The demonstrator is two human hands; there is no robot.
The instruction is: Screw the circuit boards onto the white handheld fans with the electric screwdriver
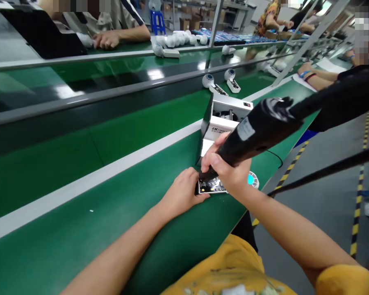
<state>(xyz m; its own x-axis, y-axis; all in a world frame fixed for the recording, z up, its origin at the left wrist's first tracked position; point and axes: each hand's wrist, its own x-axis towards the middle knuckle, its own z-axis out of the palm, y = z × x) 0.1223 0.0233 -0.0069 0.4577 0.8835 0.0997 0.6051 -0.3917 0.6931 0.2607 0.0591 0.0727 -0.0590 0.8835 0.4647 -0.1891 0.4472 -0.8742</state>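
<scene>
My right hand (229,168) is wrapped round a black electric screwdriver (252,131), its thick body slanting up to the right. The tool's lower end reaches the board, though the bit itself cannot be made out. A white device with an exposed black circuit board (213,186) lies on the green bench under both hands. Its round end (253,179), with a cyan disc, shows beyond my right wrist. My left hand (183,190) grips the device's left end between thumb and fingers. Just behind stands a white screw feeder box (226,119) marked with lettering.
Two opened white devices (233,80) rest behind the feeder box. A green conveyor line (80,143) runs along the bench. Across it, a person's hand (107,39) lies near several white devices (175,40). At right, another person's arm (316,76) rests on the bench.
</scene>
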